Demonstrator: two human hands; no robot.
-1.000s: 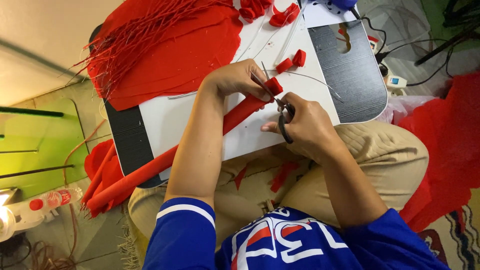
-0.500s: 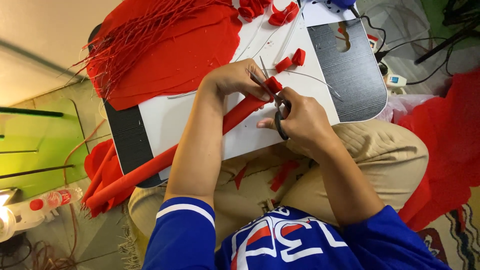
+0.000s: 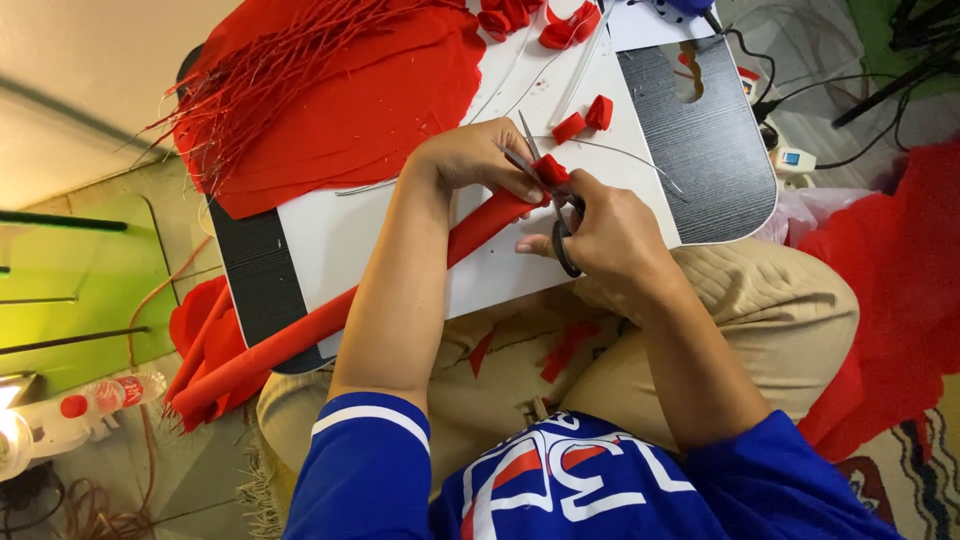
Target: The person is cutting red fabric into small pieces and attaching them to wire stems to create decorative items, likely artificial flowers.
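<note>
Setting: floor-level work spot, a white lap board (image 3: 400, 240) with dark ribbed end panels resting over the person's crossed legs; green mat at left, red cloth (image 3: 890, 290) heaped at right. Partly hidden or cut off: the far edge of the board and a blue object at the top run out of view; the scissor blades are only partly visible behind the fingers. Left hand (image 3: 475, 160): fingers curled closed around the upper end of a long red rolled tube (image 3: 330, 320), which slants down across the board to the floor at lower left. Right hand (image 3: 605, 235): fingers closed through the handles of dark scissors (image 3: 550, 205), blades parted at the tube's tip. Nearby: small red cut pieces (image 3: 585, 118), red sheet (image 3: 370, 110) with thin strips, plastic bottle (image 3: 95, 398).
</note>
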